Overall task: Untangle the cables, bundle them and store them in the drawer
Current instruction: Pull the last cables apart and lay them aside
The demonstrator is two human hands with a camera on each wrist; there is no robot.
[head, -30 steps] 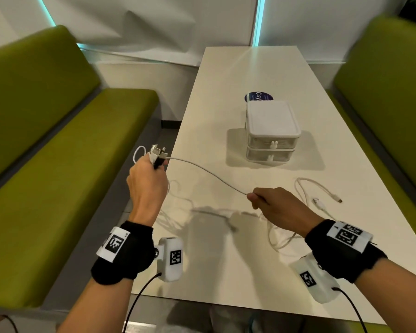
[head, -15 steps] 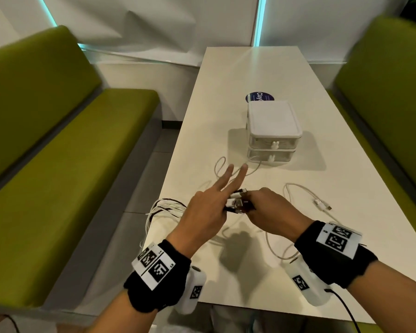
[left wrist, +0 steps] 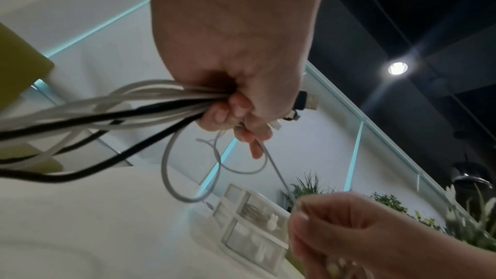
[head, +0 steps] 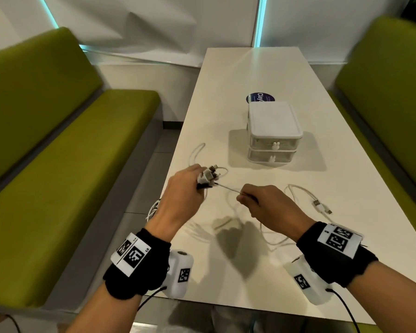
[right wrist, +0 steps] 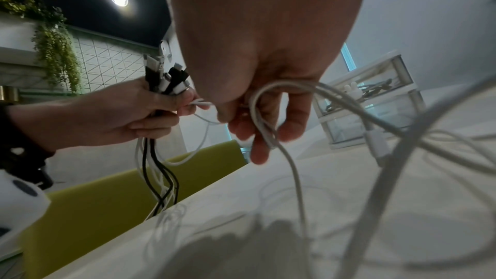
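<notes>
My left hand point(head: 185, 188) grips a bunch of white and black cables point(left wrist: 150, 103) just below their plugs point(head: 209, 175), which stick up out of the fist point(right wrist: 161, 75). The loose lengths hang off the table's left edge point(head: 154, 207). My right hand point(head: 262, 200) pinches one thin white cable point(head: 228, 188) a short way from the left fist, and that cable runs taut between the two hands. More of the white cable point(right wrist: 289, 156) loops under the right fingers point(right wrist: 257, 139). The small white two-drawer box point(head: 271, 131) stands beyond, both drawers shut, with cables inside the upper one point(right wrist: 375, 88).
Another white cable with its plugs point(head: 320, 205) lies loose on the cream table point(head: 250, 68) right of my right hand. A dark round sticker point(head: 257, 98) sits behind the box. Green benches point(head: 58, 152) flank the table on both sides.
My hands met half a second ago with the left fingers spread; now the left fist has closed on the plugs and the hands have drawn apart, stretching the thin cable between them.
</notes>
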